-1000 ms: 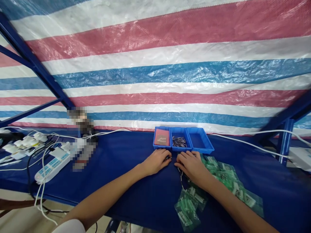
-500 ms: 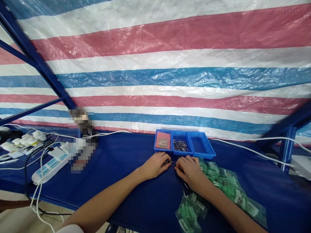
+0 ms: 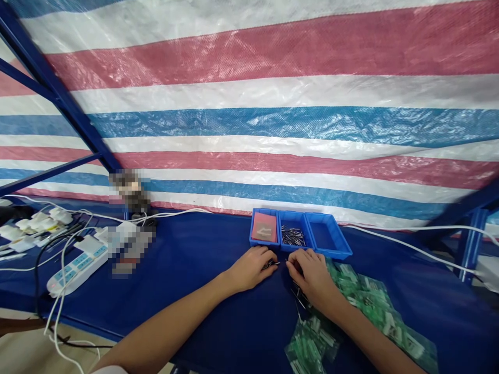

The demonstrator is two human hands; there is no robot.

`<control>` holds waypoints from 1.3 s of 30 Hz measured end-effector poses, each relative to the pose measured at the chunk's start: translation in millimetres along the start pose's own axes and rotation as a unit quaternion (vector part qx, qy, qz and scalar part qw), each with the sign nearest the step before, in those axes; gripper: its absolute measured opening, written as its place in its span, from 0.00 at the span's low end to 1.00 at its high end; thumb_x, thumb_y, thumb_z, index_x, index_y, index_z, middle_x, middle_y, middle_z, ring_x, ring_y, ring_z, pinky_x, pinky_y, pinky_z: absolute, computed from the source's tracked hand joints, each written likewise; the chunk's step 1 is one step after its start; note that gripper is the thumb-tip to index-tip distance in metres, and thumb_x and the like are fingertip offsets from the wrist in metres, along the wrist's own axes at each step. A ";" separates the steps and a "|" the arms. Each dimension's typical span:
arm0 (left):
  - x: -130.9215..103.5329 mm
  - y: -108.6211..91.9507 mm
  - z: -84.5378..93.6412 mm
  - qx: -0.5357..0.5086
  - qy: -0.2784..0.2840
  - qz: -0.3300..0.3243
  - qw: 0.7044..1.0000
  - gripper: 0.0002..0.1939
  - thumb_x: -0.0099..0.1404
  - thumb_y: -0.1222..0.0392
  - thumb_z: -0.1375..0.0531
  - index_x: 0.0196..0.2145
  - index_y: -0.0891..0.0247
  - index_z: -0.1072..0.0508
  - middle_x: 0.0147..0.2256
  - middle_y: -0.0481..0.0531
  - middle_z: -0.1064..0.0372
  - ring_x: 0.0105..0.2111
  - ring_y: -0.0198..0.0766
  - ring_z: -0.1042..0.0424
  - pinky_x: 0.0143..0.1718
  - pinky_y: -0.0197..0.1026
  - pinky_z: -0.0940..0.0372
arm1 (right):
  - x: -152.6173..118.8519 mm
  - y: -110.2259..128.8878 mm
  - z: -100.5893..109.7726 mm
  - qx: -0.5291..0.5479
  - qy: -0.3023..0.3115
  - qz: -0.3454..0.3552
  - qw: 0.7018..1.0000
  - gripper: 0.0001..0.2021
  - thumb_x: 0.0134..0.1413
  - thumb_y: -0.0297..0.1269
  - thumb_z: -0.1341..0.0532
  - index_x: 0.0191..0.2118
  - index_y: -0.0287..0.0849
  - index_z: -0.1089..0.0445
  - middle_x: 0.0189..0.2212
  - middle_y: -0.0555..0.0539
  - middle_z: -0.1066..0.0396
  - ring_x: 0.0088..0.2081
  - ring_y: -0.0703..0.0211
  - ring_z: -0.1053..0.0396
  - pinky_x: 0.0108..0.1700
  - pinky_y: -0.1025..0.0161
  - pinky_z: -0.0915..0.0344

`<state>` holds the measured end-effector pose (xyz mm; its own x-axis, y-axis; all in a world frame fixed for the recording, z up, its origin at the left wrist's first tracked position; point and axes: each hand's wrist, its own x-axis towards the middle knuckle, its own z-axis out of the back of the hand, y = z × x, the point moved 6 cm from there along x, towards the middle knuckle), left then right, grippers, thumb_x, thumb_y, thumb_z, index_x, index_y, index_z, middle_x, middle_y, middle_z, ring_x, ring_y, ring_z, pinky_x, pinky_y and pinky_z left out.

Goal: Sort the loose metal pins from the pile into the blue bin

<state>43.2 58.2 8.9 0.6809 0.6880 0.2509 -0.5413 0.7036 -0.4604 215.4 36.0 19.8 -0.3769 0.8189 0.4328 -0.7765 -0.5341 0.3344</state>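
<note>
My left hand (image 3: 252,270) rests above the blue table, its fingers closed around several small dark metal pins, with tips poking out toward the right. Just across a narrow gap, my right hand (image 3: 314,275) is curled with thumb and fingers drawn together; anything in its pinch is too small to make out. Beneath the right palm lie some thin dark metal pins (image 3: 299,297). More such pins (image 3: 293,236) fill the middle blue bin (image 3: 298,249) behind the hands. Clear bags with green contents (image 3: 374,297) spread beside and under my right forearm.
The left blue bin (image 3: 264,242) holds a pink pad (image 3: 265,223); a third bin (image 3: 329,254) adjoins on the right. At left lie a white power strip (image 3: 80,267) and tangled cables. A striped tarp (image 3: 273,124) hangs behind, with blue metal posts at both sides.
The view has shifted slightly. My right hand has moved a little away from the left, so the gap between the fingertips is slightly wider. The left hand keeps its hold on the pins.
</note>
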 end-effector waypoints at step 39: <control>0.9 -2.0 1.3 -0.012 -0.008 0.001 1.000 0.08 0.79 0.58 0.41 0.52 0.61 0.29 0.41 0.52 0.28 0.42 0.41 0.27 0.47 0.40 0.34 | -10.4 -21.0 18.8 0.213 -0.131 -0.136 0.959 0.09 0.69 0.41 0.38 0.35 0.48 0.31 0.43 0.44 0.19 0.39 0.51 0.22 0.39 0.57 0.28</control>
<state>44.3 57.6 11.2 0.6713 0.6928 0.2635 -0.5311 0.6975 -0.4810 245.1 34.8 24.0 -0.0057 0.8890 0.4578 -0.5308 -0.3907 0.7521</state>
